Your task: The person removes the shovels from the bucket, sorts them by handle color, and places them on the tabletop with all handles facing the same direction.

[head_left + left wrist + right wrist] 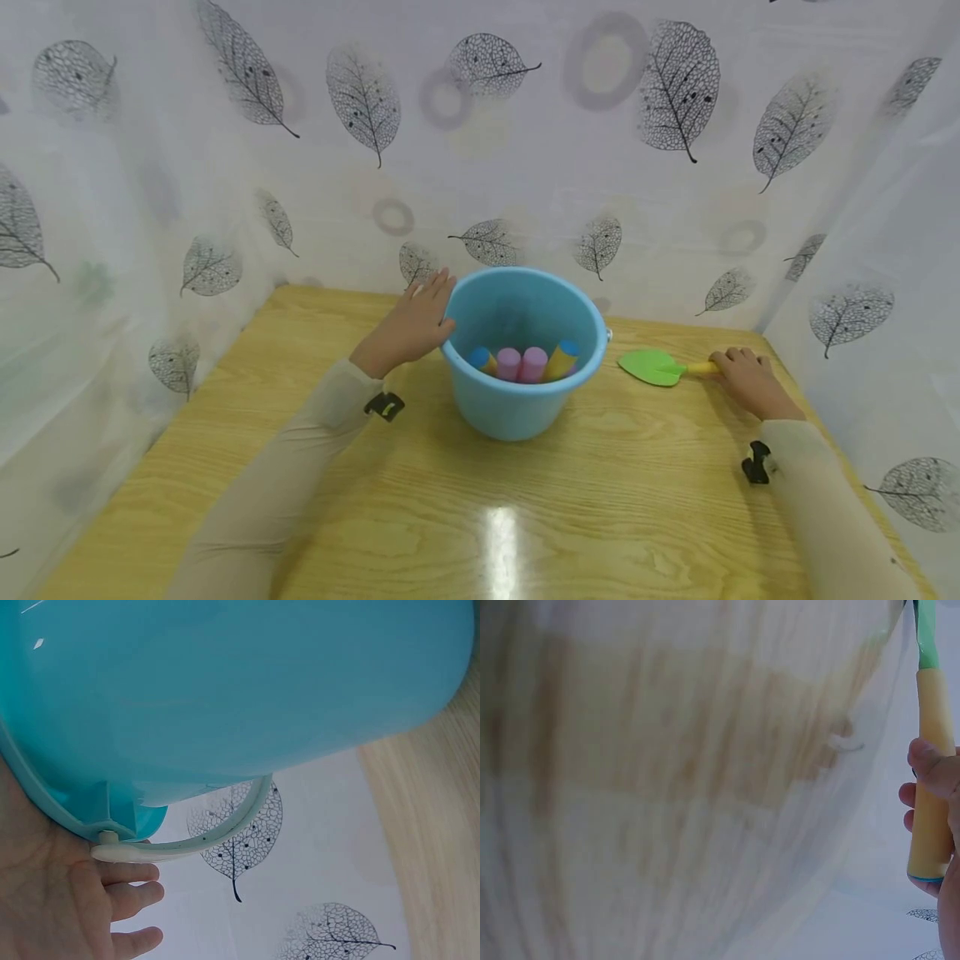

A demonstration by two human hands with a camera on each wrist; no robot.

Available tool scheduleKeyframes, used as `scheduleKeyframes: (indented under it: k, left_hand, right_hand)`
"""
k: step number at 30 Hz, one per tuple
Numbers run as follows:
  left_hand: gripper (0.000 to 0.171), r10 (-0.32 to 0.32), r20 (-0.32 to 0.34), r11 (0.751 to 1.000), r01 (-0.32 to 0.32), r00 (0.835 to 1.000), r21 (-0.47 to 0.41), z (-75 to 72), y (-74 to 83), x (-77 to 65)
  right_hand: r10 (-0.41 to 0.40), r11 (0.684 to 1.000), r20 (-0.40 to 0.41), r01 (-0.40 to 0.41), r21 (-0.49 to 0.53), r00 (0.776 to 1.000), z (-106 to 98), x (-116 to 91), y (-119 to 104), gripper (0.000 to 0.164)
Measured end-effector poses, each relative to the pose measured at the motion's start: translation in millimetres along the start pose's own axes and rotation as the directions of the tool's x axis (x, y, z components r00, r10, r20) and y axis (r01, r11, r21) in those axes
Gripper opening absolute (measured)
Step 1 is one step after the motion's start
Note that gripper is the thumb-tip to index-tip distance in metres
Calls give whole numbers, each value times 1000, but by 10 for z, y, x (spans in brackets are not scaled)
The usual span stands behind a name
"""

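A light blue bucket [502, 408] stands upright on the table. My left hand [412, 325] rests against the left side of its rim, the fingers fairly straight. The left wrist view has the palm [45, 892] by the rim, close to where the white bail handle [180, 846] joins the bucket. Several pink, yellow and blue round-ended pieces [533, 364] stick up inside; their lower parts are hidden. To the right, a toy shovel with a green blade [651, 367] is in my right hand [756, 385], which grips its yellow handle [932, 712].
The wood-grain table [420, 517] carries the bucket, with the shovel low over its right side. Pale curtains [517, 183] printed with dark leaves hang behind it and along both sides. Black straps with small devices [385, 406] sit on both wrists.
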State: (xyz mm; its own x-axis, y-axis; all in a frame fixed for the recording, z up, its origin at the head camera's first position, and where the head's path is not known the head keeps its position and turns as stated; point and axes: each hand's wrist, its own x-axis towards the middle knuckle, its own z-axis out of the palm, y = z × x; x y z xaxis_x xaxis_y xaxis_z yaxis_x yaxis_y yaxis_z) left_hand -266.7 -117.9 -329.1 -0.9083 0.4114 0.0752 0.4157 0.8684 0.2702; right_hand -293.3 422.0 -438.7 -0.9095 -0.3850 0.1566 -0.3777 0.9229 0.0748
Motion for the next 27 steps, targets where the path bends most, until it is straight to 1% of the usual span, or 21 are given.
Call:
scheduleKeyframes:
  k: [9, 18, 27]
  left_hand:
    - [66, -3, -6, 1000, 2, 1000, -16, 15, 7, 7]
    - [67, -2, 8, 1000, 2, 1000, -16, 13, 17, 5]
    - [66, -8, 8, 1000, 8, 1000, -28, -10, 17, -6]
  right_hand:
    - [15, 1000, 61, -16, 25, 998, -4, 11, 22, 24]
    - [32, 998, 136, -38, 41, 990, 33, 7, 29, 25]
    - [39, 997, 147, -48, 58, 988, 42, 45, 14, 24]
